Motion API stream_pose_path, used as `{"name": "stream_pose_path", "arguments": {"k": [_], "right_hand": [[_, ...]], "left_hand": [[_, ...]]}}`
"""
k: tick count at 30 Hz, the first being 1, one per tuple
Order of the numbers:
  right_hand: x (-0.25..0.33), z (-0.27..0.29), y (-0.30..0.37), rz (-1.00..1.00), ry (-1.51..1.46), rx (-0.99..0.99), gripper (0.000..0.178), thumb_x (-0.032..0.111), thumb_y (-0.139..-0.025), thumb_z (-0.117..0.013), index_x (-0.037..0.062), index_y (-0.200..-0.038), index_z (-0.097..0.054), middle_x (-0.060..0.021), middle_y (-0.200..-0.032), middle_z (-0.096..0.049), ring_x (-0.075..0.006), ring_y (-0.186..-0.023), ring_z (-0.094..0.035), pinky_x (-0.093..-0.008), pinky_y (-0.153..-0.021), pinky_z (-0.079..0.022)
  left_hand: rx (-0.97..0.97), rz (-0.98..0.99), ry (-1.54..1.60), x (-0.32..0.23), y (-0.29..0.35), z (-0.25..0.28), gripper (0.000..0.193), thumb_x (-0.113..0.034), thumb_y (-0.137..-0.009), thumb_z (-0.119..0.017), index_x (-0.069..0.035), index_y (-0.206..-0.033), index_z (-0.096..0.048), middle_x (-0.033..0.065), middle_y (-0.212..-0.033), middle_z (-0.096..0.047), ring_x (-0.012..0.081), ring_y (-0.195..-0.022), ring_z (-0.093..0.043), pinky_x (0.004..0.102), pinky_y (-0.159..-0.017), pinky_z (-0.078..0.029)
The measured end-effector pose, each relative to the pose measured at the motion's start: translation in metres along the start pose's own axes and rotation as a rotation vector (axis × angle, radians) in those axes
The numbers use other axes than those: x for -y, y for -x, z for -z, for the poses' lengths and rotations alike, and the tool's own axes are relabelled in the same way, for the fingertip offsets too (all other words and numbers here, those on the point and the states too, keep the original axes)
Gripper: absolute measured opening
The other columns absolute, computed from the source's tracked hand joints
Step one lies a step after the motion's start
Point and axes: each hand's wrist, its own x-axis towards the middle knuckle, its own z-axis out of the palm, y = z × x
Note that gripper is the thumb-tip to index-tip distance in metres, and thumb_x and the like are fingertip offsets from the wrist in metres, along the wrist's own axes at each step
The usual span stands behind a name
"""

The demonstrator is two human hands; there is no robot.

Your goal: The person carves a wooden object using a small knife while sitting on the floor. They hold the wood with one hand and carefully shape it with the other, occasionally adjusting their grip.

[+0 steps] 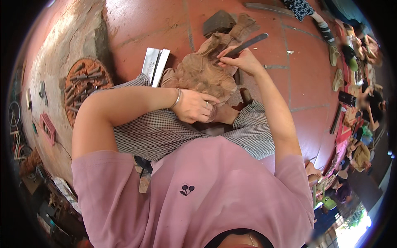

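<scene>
Careful work here would probably have the left hand (192,106) brace the near end of the brown carving (202,76), which lies between the 2 hands, while short, light strokes follow its folds. The left fingers rest on it; I cannot tell how tightly that grip closes. The right hand (243,61) has a narrow grip, thumb and fingers pinching a slim dark tool (250,44).

Carving (200,76): wood by appearance, matt, rough, deeply cut. Right of it, tool (253,43): dark, smooth, metal-looking. Below it, checked garment (151,134): matt woven cloth. Beyond it, floor tiles (155,20): reddish, smooth, faintly glossy, dusty in places.
</scene>
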Motion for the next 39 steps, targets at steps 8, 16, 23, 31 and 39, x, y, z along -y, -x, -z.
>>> {"name": "stream_pose_path", "arguments": {"k": [8, 16, 23, 31, 39], "right_hand": [[0.013, 0.002, -0.019, -0.01, 0.385, 0.308, 0.014, 0.006, -0.074, -0.08, 0.0023, -0.087, -0.076, -0.0078, -0.126, -0.066, -0.0196, -0.11, -0.062, -0.0348, -0.093, -0.051], [0.033, 0.001, -0.035, -0.004, 0.616, 0.468, 0.02, 0.013, -0.071, -0.084, 0.0029, -0.087, -0.076, -0.01, -0.124, -0.066, -0.0242, -0.116, -0.06, -0.0375, -0.095, -0.05], [0.026, -0.007, -0.056, -0.08, 0.605, 0.342, 0.021, 0.016, -0.074, -0.084, 0.0059, -0.091, -0.076, -0.0053, -0.103, -0.072, -0.02, -0.099, -0.067, -0.0344, -0.088, -0.053], [0.036, -0.006, -0.051, 0.039, 0.743, 0.51, 0.031, 0.02, -0.074, -0.086, 0.004, -0.097, -0.074, -0.0094, -0.111, -0.072, -0.0215, -0.106, -0.066, -0.0351, -0.09, -0.054], [0.022, 0.002, -0.031, 0.009, 0.571, 0.418, 0.02, 0.015, -0.078, -0.082, 0.0035, -0.093, -0.075, -0.0083, -0.119, -0.07, -0.0213, -0.108, -0.066, -0.0322, -0.088, -0.057]], "left_hand": [[-0.076, -0.009, 0.006, 0.0, 0.001, -0.002, 0.02, -0.016, -0.067, -0.07, -0.007, -0.08, -0.058, 0.006, -0.081, -0.058, 0.0251, -0.094, -0.06, 0.0536, -0.117, -0.031], [-0.066, -0.01, 0.023, 0.001, 0.001, 0.0, 0.027, -0.022, -0.065, -0.073, -0.006, -0.08, -0.06, 0.0062, -0.082, -0.058, 0.0244, -0.093, -0.06, 0.0521, -0.118, -0.031], [-0.043, -0.02, 0.026, 0.002, 0.001, 0.0, 0.032, -0.026, -0.066, -0.074, -0.003, -0.085, -0.062, 0.0079, -0.083, -0.059, 0.0244, -0.093, -0.06, 0.0518, -0.118, -0.03], [-0.013, -0.005, 0.049, 0.0, 0.001, 0.002, 0.032, -0.025, -0.068, -0.073, -0.002, -0.087, -0.062, 0.0082, -0.084, -0.059, 0.0254, -0.093, -0.06, 0.0523, -0.119, -0.028], [-0.025, -0.015, 0.031, 0.001, 0.001, 0.0, 0.03, -0.025, -0.069, -0.073, -0.002, -0.086, -0.064, 0.0078, -0.083, -0.063, 0.0251, -0.091, -0.062, 0.0538, -0.119, -0.027]]}}
